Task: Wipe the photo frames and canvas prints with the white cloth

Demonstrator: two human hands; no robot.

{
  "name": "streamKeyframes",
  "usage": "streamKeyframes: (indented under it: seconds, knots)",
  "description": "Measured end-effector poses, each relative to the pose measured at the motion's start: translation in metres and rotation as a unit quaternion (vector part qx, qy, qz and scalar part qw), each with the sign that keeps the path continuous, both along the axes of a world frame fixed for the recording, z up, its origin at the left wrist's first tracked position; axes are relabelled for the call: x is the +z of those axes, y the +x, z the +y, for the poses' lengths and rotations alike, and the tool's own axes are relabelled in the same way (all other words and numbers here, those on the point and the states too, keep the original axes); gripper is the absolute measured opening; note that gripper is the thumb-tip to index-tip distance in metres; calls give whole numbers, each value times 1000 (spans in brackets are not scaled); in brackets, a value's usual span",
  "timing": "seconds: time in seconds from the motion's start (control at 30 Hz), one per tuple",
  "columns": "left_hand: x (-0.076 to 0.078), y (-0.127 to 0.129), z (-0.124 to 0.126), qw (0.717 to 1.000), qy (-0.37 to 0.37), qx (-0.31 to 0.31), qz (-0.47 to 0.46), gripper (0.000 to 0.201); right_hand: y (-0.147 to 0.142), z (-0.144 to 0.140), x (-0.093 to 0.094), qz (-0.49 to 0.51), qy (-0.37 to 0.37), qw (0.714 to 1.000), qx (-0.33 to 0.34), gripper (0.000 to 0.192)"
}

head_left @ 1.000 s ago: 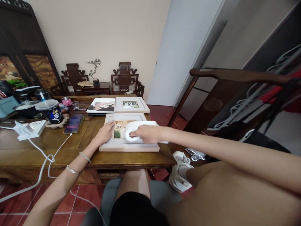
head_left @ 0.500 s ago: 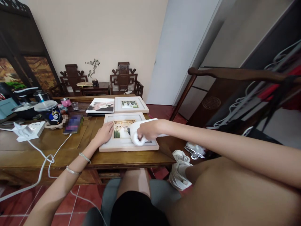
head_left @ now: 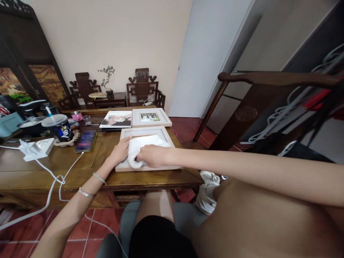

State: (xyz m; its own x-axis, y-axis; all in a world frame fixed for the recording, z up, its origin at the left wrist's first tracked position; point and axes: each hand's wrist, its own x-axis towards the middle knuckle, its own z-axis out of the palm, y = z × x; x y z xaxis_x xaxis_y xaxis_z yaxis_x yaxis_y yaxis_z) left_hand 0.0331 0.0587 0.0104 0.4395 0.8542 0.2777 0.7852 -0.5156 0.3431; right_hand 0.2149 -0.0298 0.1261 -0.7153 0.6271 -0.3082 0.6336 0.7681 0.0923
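A pale wooden picture frame (head_left: pixel 172 142) lies flat near the front edge of the wooden table. On its face my right hand (head_left: pixel 152 155) presses a folded white cloth (head_left: pixel 137 147), with the fingers closed round it. The cloth hides most of the photo inside. Against the left side of the frame rests my left hand (head_left: pixel 121 150), its fingers stretched flat over the border, close beside the cloth.
Behind lie a second framed photo (head_left: pixel 149 117) and a white-covered album (head_left: pixel 116 119). To the left are a phone (head_left: pixel 85 141) on a charging cable, a lidded cup (head_left: pixel 61 128) and a white power strip (head_left: pixel 37 149). A wooden chair (head_left: pixel 245 114) stands at the right.
My right hand has slid the white cloth leftward across the frame, covering the photo that showed before. My left hand keeps its place on the frame's left side.
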Motion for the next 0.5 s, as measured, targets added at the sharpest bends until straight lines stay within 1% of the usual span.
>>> streamKeyframes:
  seconds: [0.07,0.13,0.2,0.27,0.33,0.4,0.5]
  knots:
    - [0,0,1,1000,2,3,10,47,1,2,6,-24,-12,1000,-11,39]
    - [0,0,1,1000,4,11,17,47,6,2,15,-71,-28,996,-37,39]
    - [-1,1,2,1000,6,11,20,46,13,2,24,-117,-46,989,-84,36]
    - [-2,1,3,1000,5,11,25,46,21,5,28,-133,-52,980,-138,36]
    - [-3,1,3,1000,3,10,29,47,30,14,24,-119,-35,975,-183,41]
    - [-2,2,2,1000,-1,10,29,47,40,29,13,-91,0,974,-209,44]
    - [-1,2,2,1000,-1,11,25,47,54,56,-10,-56,62,974,-210,40]
